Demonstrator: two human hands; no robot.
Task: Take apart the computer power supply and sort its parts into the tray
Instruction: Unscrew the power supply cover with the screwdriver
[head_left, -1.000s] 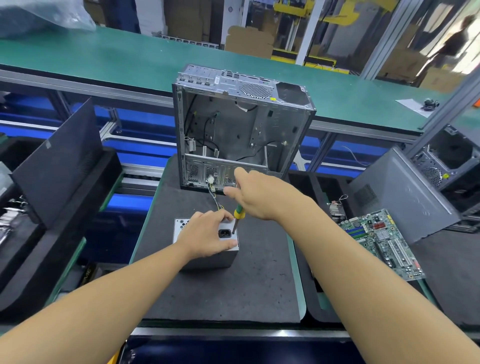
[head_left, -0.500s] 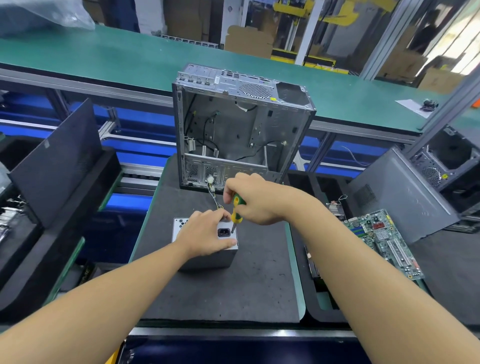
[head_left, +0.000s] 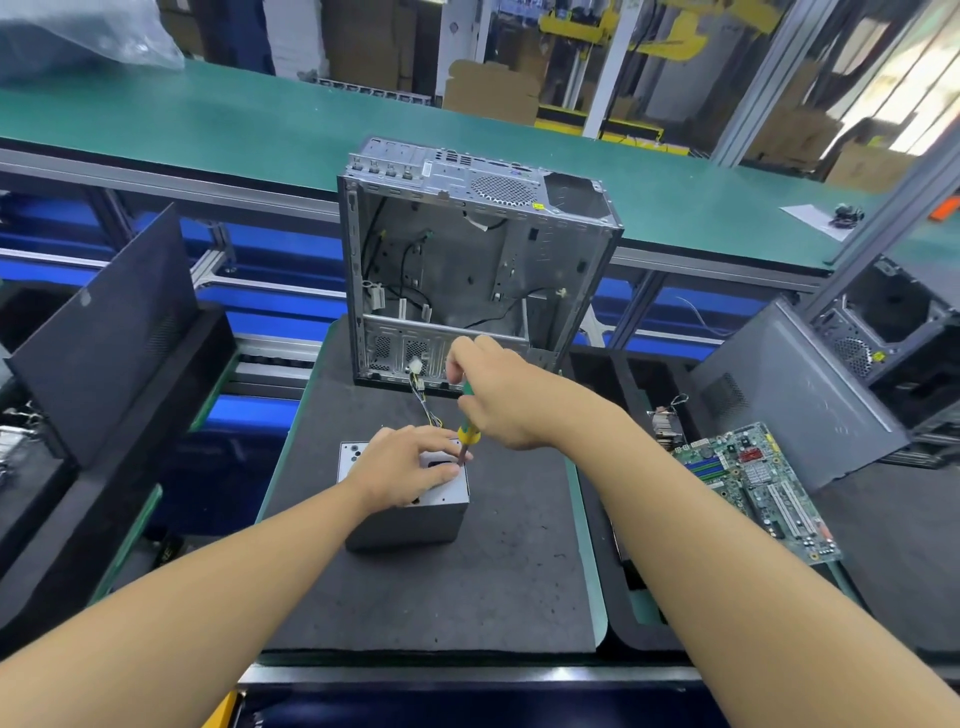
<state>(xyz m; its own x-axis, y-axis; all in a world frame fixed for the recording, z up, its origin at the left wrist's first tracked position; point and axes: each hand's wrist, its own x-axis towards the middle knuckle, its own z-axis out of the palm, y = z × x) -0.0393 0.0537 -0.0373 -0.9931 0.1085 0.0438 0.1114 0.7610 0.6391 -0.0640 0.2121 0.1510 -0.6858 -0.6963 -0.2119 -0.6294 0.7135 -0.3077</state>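
Our left hand lies flat on top of the small grey metal power supply box, fingers spread a little and pressing down on it, fingertips near the box's far right corner. Our right hand is curled round the green-and-yellow-handled screwdriver, gripping it near the top of the handle. The tool stands almost upright, its dark shaft coming down to the box's top face just beside our left fingertips. We cannot tell whether the tip sits in a screw.

The power supply stands on the dark grey foam mat, near its middle. A bundle of yellow and black wires runs from the box's far side towards the open silver computer case, which stands upright at the mat's far edge. To our right a green motherboard lies flat, with a grey metal side panel leaning behind it. To our left a black panel leans at a tilt. A green conveyor belt runs across behind the case.
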